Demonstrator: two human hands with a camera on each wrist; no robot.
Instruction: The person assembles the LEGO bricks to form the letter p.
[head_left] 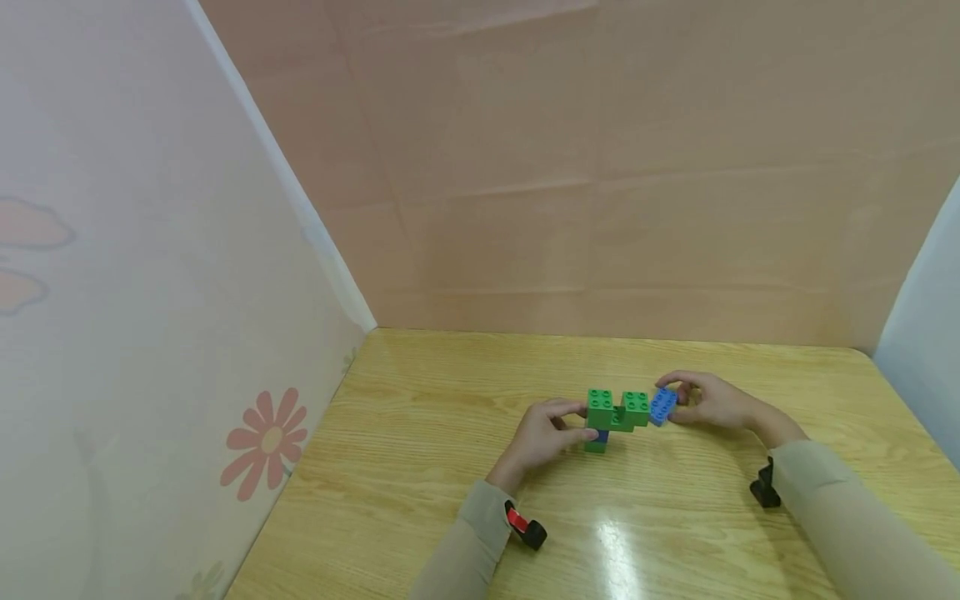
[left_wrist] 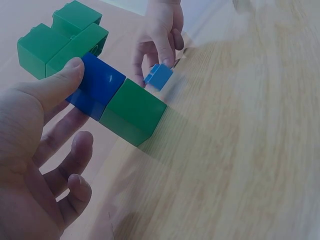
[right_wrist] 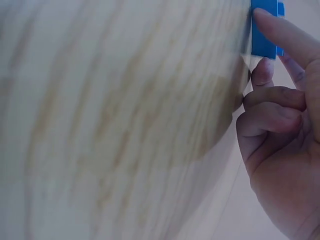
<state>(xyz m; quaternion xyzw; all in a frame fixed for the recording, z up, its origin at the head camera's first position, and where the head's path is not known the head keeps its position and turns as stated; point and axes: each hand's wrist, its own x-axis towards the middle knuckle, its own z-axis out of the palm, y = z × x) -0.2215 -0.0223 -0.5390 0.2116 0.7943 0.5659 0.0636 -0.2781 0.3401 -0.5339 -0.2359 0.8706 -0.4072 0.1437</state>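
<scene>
While our left hand (head_left: 543, 433) pinches the block stack (head_left: 611, 414) between thumb and fingers, steadying it upright near the middle of the table (head_left: 450, 433), our right hand (head_left: 708, 402) grips a flat blue brick (head_left: 663, 406) at the stack's right side, just beside its upper green block. In the left wrist view we see the stack's parts: a green brick (left_wrist: 131, 112) at the foot, a blue one (left_wrist: 97, 85) above it under our thumb, and green blocks (left_wrist: 60, 40) on top. We judge the step to be fitting the blue brick onto the stack; whether it already touches we cannot tell. The next move seems to call for lining its underside over the studs and pressing down while the left hand braces. The table is pale wood with a glare patch near its front edge; pink panels wall it in, with flower prints on the left.
</scene>
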